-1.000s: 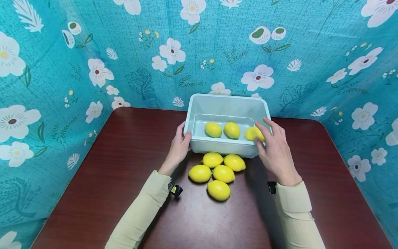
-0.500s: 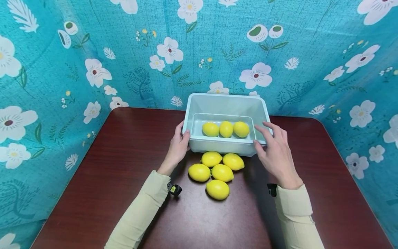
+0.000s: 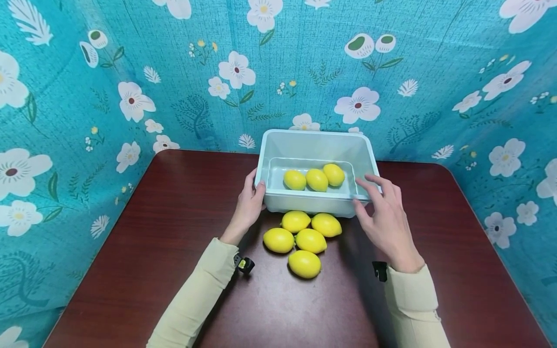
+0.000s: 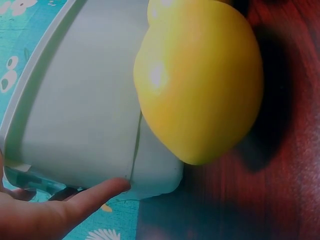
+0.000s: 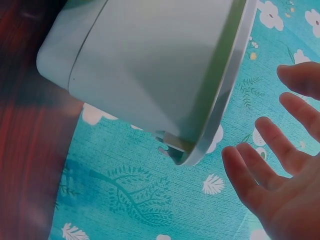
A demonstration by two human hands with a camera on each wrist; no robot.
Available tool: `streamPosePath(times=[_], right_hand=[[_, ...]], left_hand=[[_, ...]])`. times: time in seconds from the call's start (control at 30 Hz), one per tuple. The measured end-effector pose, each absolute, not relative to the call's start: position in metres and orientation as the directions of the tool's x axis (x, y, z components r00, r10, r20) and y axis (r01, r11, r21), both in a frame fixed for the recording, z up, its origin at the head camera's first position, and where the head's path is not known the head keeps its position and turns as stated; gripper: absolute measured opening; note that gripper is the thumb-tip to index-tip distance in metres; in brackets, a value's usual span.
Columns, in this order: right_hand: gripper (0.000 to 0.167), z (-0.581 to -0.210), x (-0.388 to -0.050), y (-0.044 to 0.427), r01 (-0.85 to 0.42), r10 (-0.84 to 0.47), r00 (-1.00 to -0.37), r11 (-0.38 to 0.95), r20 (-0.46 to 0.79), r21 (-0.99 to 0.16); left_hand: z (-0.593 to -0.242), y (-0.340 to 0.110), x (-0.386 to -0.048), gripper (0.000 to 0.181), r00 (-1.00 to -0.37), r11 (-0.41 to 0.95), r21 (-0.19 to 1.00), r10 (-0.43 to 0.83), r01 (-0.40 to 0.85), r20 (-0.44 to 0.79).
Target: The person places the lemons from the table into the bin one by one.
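A pale blue-grey plastic bin (image 3: 322, 205) stands on the table, tilted toward me in the head view. Inside it lie three lemons, the right one (image 3: 333, 174) slightly farther back. My left hand (image 3: 249, 205) grips the bin's left end, thumb at the rim and fingers on the outer side. My right hand (image 3: 387, 217) hovers by the right front corner with fingers spread and nothing in them. In the right wrist view those fingers (image 5: 282, 145) stand apart from the rim. Several more lemons lie before the bin, the nearest one (image 3: 304, 264) on its own.
The dark red-brown table (image 3: 183, 212) has rounded far corners. A turquoise floral cloth (image 3: 217, 63) hangs behind the bin and along both sides. A small black camera (image 3: 246, 265) is strapped to the left wrist.
My right hand has let go of a lemon inside the bin. That lemon rolled left against the others, then shifted toward the back. The right hand drew slightly nearer; the left kept its grip.
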State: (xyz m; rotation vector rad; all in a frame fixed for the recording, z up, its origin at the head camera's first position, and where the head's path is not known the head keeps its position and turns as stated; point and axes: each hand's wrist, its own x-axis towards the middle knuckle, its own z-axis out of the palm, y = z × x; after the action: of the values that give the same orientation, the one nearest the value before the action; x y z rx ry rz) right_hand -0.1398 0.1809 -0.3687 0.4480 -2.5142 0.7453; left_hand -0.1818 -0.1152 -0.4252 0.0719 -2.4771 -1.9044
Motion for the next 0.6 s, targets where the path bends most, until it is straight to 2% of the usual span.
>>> streamPosePath(times=[0.3,0.6], right_hand=[[0.044,-0.368,-0.132,0.176,-0.461,-0.184,-0.81,0.786,0.556,-0.412],[0.047,-0.367,-0.122,0.171,-0.458,-0.205,-0.826,0.788,0.525,-0.412]], left_hand=[[-0.424,-0.115,-0.181,0.053,-0.999,0.264,0.964,-0.044,-0.033,-0.022],[-0.425,-0.115,-0.181,0.053,-0.999,0.262,0.964,-0.048,-0.034,-0.023]])
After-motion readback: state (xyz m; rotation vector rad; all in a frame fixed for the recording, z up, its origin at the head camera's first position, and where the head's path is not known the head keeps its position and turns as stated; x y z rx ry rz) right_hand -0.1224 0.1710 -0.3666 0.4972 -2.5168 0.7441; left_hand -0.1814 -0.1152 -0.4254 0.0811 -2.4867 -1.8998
